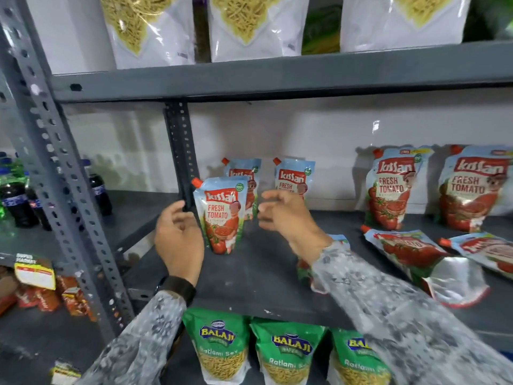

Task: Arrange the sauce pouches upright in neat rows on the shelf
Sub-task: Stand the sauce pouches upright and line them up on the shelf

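I stand at a grocery shop's stock rack, or possibly its storeroom; the view does not settle which. The slotted-angle steel shelf [277,79] carries packaged goods in multiples: Kissan tomato sauce pouches [222,215], green Balaji snack bags [222,345] on the tier below, clear noodle-like snack packs [258,23] above, and cola bottles [14,201] in the neighbouring bay.

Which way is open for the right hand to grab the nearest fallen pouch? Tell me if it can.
Probably yes. The right hand is empty, and the fallen pouch lies just to the right of its forearm on the shelf, with nothing between them; a short pull back and rightward should do.
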`<act>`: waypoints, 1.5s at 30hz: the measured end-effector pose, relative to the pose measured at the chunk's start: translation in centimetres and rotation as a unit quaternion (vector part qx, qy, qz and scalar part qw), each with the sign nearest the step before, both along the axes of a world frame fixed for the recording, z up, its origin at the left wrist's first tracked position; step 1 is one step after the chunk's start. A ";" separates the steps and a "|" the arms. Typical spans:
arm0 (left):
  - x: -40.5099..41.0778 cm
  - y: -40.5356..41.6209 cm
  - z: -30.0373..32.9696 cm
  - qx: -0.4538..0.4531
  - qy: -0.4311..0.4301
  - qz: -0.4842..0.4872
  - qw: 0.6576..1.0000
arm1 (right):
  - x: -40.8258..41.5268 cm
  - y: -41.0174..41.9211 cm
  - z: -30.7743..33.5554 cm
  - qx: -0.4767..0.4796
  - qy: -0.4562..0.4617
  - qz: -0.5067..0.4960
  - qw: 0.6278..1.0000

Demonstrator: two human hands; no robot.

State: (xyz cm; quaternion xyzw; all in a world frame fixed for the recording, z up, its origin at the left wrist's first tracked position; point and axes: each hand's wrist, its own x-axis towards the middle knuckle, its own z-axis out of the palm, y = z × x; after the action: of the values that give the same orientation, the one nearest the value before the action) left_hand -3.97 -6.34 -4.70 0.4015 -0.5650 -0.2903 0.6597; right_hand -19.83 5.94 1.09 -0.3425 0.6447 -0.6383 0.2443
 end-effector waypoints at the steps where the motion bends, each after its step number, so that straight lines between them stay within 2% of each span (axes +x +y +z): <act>1: -0.6 1.7 0.3 -0.051 0.000 -0.033 0.998 | -0.7 1.8 1.2 -0.007 0.023 0.008 1.000; 3: -2.2 4.3 0.6 -0.093 -0.074 -0.125 0.985 | -2.6 4.9 3.0 0.037 0.108 -0.011 0.993; 5: -4.4 5.7 0.5 -0.020 -0.217 -0.239 0.946 | -4.8 7.7 2.6 0.118 0.230 -0.033 0.965; 6: -5.8 6.2 0.3 0.061 -0.273 -0.305 0.910 | -6.1 9.3 1.8 0.170 0.241 -0.050 0.954; 8: -8.3 7.2 -0.2 0.207 -0.324 -0.401 0.832 | -8.5 11.5 -0.9 0.258 0.200 -0.084 0.942; 10: -10.6 7.9 -0.4 0.256 -0.350 -0.403 0.806 | -10.0 12.7 -3.7 0.306 0.134 -0.102 0.937; 15: -12.2 8.0 -0.2 0.371 -0.261 -0.423 0.784 | -10.3 11.9 -6.3 0.269 -0.020 -0.095 0.958; 19: -11.8 7.5 -0.7 0.405 -0.213 -0.427 0.780 | -9.7 11.8 -7.0 0.170 -0.148 -0.091 0.970; 23: -10.9 7.6 0.2 0.444 -0.116 -0.463 0.758 | -8.9 11.3 -6.3 0.124 -0.181 -0.087 0.972; 26: -10.2 6.8 2.6 0.396 -0.079 -0.473 0.783 | -9.0 10.3 -3.6 0.072 -0.146 -0.075 0.984; 31: -10.1 5.4 7.2 0.232 -0.040 -0.426 0.873 | -9.2 7.1 1.1 -0.030 -0.034 -0.101 0.994; 35: -10.6 5.0 5.3 0.152 0.003 -0.369 0.917 | -9.1 4.3 -0.2 -0.058 0.042 -0.134 0.988; 40: -11.3 4.9 0.0 0.144 -0.013 -0.313 0.939 | -9.1 2.5 -5.4 -0.020 0.067 -0.168 0.983; 45: -11.5 4.1 -2.4 0.178 -0.010 -0.315 0.932 | -9.0 1.8 -7.8 -0.015 0.074 -0.171 0.982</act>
State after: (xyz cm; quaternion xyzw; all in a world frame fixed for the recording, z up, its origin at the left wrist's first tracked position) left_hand -15.52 -2.20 -7.13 0.3164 -0.6079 -0.5755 0.4462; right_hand -28.80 7.72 -6.74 -0.2767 0.7006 -0.6531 0.0781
